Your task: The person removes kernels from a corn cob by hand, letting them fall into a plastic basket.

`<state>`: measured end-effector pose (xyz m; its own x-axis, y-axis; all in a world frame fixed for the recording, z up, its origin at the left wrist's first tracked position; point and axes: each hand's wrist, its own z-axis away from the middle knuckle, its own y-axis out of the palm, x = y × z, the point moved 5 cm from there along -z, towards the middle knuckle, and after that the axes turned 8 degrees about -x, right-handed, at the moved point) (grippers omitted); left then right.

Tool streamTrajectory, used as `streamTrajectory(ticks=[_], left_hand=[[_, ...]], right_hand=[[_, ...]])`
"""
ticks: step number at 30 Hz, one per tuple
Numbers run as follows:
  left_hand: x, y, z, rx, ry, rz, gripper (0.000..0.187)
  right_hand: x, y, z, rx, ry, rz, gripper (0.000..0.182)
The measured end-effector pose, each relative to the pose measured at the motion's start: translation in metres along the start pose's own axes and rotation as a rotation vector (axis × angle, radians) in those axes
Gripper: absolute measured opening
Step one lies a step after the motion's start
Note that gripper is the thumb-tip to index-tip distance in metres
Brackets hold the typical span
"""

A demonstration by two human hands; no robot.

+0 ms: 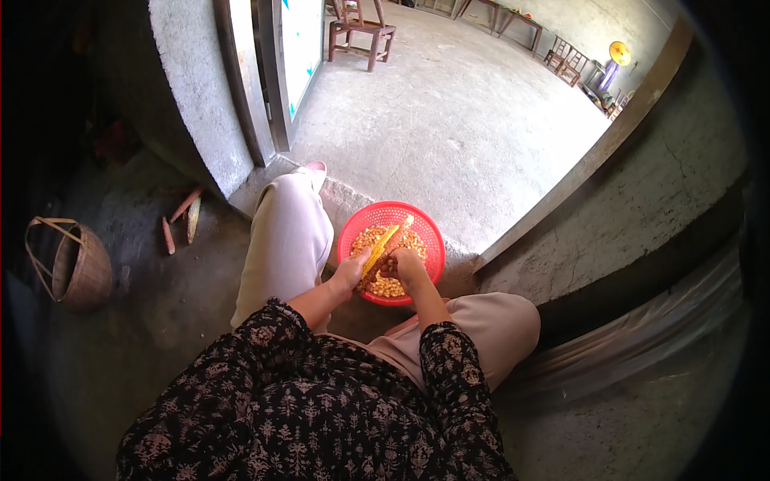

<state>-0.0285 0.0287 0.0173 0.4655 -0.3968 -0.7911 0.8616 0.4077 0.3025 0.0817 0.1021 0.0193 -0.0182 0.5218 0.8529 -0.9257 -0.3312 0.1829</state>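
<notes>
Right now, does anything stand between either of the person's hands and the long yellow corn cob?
Nothing visible separates the left hand from the long yellow corn cob it holds. On the other side, a reddish-brown cob lies between that cob and the right hand, above the round red plastic basket of loose yellow kernels.

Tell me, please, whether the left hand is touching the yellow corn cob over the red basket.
Touching. The head view shows it: the left hand grips the yellow corn cob near its lower end, with no gap between them.
</notes>
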Motion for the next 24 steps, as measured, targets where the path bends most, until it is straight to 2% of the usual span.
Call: streamTrajectory(ticks=[4,9,15,24], left_hand=[[-0.006,0.004,0.006,-0.035,0.042,-0.012,0.039],[-0.005,0.003,0.003,-0.046,0.076,-0.100,0.038],[-0.007,0.006,0.005,-0.023,0.127,-0.152,0.038],[-0.004,0.003,0.006,-0.030,0.057,-0.075,0.038]], right_hand=[[0.007,0.005,0.009,-0.031,0.001,-0.048,0.023],[0.008,0.002,0.010,-0.086,-0.054,0.043,0.038],[0.005,-0.002,0.006,-0.113,-0.055,0.131,0.036],[0.008,0.001,0.006,-0.023,-0.091,0.231,0.031]])
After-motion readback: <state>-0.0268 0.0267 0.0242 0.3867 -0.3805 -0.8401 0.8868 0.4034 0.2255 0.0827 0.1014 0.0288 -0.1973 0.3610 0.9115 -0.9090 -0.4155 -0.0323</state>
